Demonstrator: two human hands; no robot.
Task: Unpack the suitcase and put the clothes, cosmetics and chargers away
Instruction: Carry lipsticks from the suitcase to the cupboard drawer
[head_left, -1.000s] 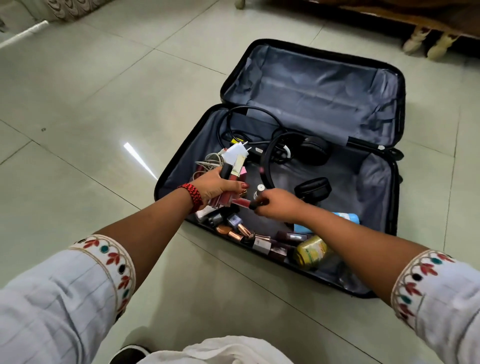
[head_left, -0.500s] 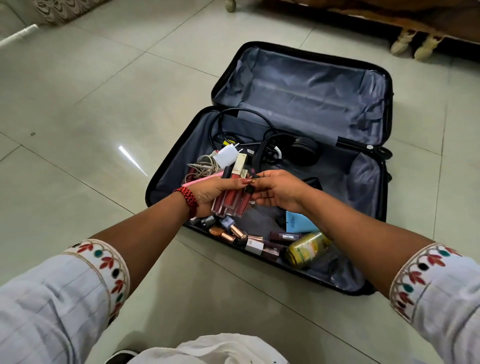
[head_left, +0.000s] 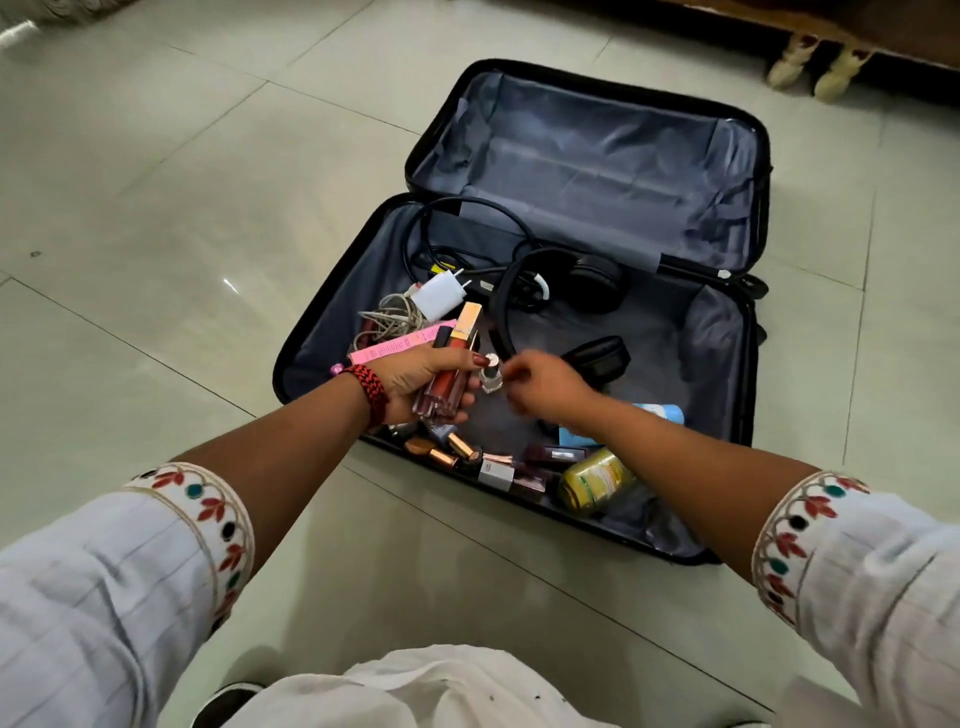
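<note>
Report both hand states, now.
Left hand: grips a bundle of lip gloss tubes.
Right hand: blurred, fingers curled beside a small bottle; cannot be told.

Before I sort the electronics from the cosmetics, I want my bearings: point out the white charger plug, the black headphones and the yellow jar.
white charger plug (head_left: 440, 295): head view, its flat white body.
black headphones (head_left: 592, 283): head view, the far ear cup.
yellow jar (head_left: 596, 480): head view, its labelled side.

No writing can be read. Inside the suitcase (head_left: 332, 312), the pink carton (head_left: 395, 349) near its left wall, the yellow jar (head_left: 597, 480) at its near rim and the small silver box (head_left: 496, 473) beside that jar carry print too blurred to make out.
</note>
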